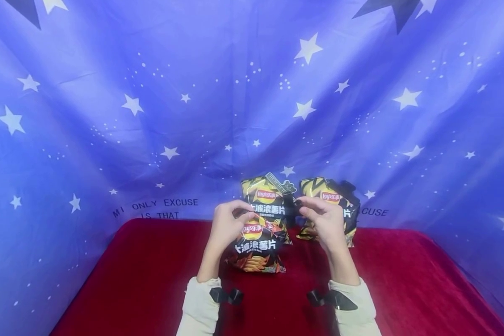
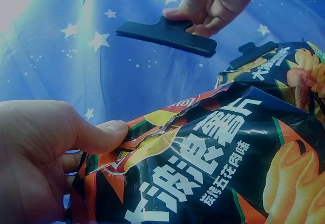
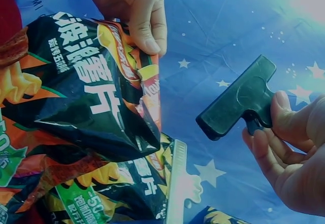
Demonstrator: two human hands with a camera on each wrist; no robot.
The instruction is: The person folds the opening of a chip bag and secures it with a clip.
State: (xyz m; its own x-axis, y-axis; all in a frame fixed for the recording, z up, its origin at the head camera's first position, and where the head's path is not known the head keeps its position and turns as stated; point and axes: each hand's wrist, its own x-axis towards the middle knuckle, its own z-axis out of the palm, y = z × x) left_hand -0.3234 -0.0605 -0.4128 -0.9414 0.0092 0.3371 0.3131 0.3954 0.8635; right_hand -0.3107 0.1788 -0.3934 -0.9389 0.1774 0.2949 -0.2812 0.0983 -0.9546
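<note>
My left hand [image 1: 231, 226] pinches the folded top corner of a black and orange chip bag [image 1: 256, 259], the front one of three. In the left wrist view the thumb presses on the fold, and the bag's top [image 2: 152, 148] is turned over along its length. A black bag clip [image 3: 236, 99] is pinched by its handles between the thumb and fingers of my right hand [image 1: 328, 221]. The clip's long bar is apart from the front bag, beyond its folded edge in the left wrist view. The fingers' far sides are hidden in the head view.
Behind the front bag stands a yellow and black chip bag [image 1: 266, 195] with a pale clip [image 1: 277, 184] on its top. To its right stands another chip bag [image 1: 312, 187] with a black clip [image 1: 345, 187]. The red-covered table [image 1: 151, 275] meets a starry blue cloth [image 1: 218, 116].
</note>
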